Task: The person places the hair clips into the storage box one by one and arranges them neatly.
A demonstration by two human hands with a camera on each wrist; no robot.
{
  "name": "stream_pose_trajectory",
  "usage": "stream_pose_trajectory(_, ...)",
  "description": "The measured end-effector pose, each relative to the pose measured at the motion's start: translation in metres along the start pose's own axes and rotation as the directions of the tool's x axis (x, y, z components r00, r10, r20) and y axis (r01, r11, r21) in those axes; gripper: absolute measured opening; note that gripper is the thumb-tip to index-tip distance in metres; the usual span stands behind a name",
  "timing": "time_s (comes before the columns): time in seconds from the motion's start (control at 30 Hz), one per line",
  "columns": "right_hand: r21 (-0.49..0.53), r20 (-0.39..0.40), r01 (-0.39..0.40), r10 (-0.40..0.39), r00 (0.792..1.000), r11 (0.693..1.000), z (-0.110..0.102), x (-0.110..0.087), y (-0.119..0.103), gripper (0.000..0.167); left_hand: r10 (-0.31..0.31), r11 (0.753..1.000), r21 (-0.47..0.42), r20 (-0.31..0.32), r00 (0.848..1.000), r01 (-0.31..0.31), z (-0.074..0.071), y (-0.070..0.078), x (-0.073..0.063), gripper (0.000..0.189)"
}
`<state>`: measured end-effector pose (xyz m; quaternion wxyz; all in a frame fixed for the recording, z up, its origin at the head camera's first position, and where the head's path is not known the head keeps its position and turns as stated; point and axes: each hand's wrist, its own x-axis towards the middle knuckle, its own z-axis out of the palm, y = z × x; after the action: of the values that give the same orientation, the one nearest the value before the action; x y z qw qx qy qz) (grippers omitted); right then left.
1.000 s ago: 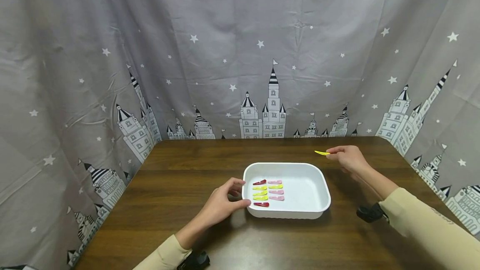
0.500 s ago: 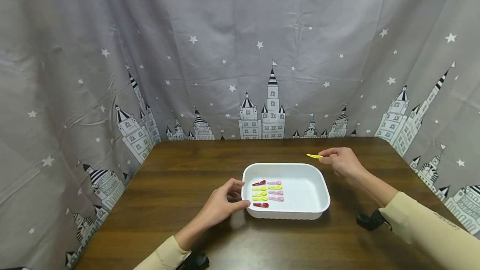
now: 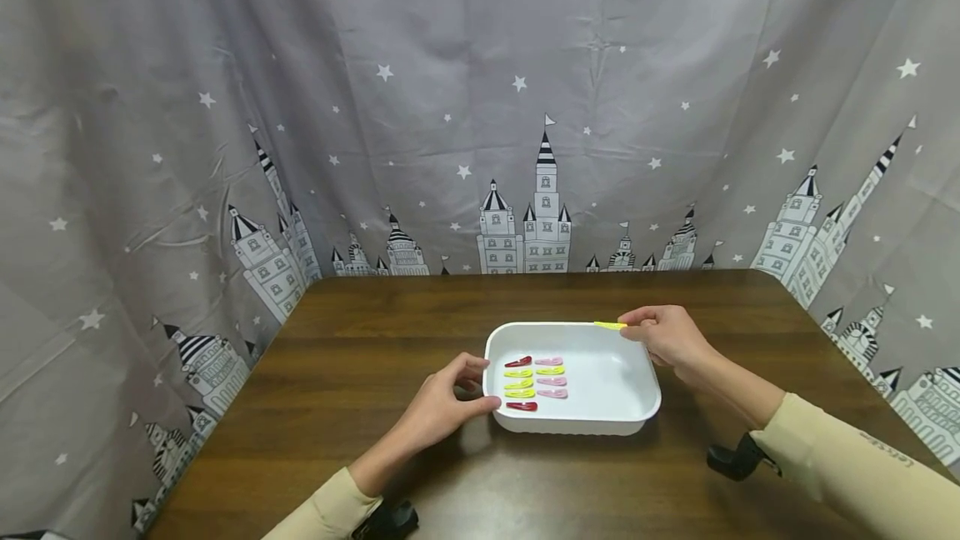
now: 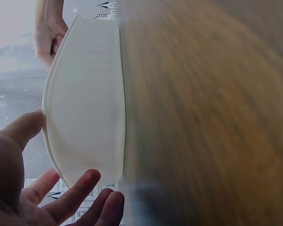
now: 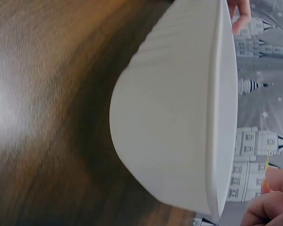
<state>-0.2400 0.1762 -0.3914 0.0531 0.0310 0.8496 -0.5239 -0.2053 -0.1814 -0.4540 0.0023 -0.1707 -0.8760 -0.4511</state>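
In the head view my right hand (image 3: 667, 340) pinches a yellow snap hair clip (image 3: 610, 325) by one end, over the tray's far rim toward the right. Thumb and fingertips hold that clip (image 5: 267, 165) in the right wrist view too. My left hand (image 3: 442, 400) touches the left end of the white tray (image 3: 600, 422), thumb and index finger at its rim, the other fingers loosely spread beside the wall. Inside the tray, two columns of snap hair clips lie on the left half: a left one of red and yellow clips (image 3: 520, 383), a right one of pink and yellow clips (image 3: 551, 382).
The tray stands on a dark brown wooden table (image 3: 360, 357). Behind it hangs a grey curtain (image 3: 420, 107) printed with castles and stars. A black wrist strap device (image 3: 738, 457) sits at the right sleeve, another (image 3: 386, 521) at the left.
My right hand has moved left and slightly down with the yellow hair clip, from right of the tray to over its far rim. The left hand and the clips in the tray stay put.
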Motion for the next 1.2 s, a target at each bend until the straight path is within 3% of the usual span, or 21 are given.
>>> stream_pose_trajectory(0.7, 0.026, 0.039, -0.059, 0.058, 0.998, 0.998, 0.037, -0.009, -0.003, 0.027, 0.006, 1.000, 0.005, -0.001, 1.000, -0.006, -0.003, 0.001, 0.001, 0.056)
stream_pose_trajectory(1.2, -0.025, 0.074, -0.028, 0.029, 0.997, 0.999, 0.064, -0.006, 0.005, 0.022, 0.007, 1.000, -0.012, 0.007, 1.000, -0.006, -0.003, 0.002, -0.002, 0.054)
